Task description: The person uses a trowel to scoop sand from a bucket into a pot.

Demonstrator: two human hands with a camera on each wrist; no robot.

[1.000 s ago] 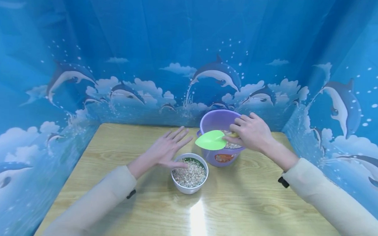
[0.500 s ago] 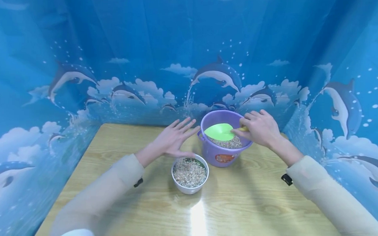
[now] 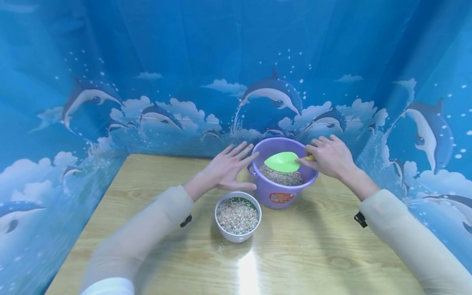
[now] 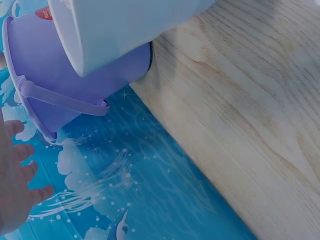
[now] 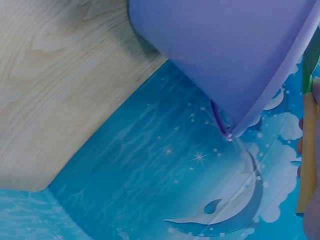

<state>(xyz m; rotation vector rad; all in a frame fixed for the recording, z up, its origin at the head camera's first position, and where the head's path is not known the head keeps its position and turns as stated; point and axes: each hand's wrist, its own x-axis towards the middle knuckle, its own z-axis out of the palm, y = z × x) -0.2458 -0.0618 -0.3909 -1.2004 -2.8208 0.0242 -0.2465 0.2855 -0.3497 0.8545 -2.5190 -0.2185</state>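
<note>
- Right hand grips the green trowel over the purple bucket.
- Left hand is outspread beside the bucket.
- White bowl holds gravel near the bucket.

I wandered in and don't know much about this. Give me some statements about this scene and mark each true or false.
1. The white bowl stands beside the purple bucket. True.
2. The bucket is filled to its rim. False: the grains lie well below the rim.
3. The right hand holds a green scoop. True.
4. The scoop is in the bowl. False: it is at the bucket's mouth.
5. The left hand holds nothing. True.
</note>
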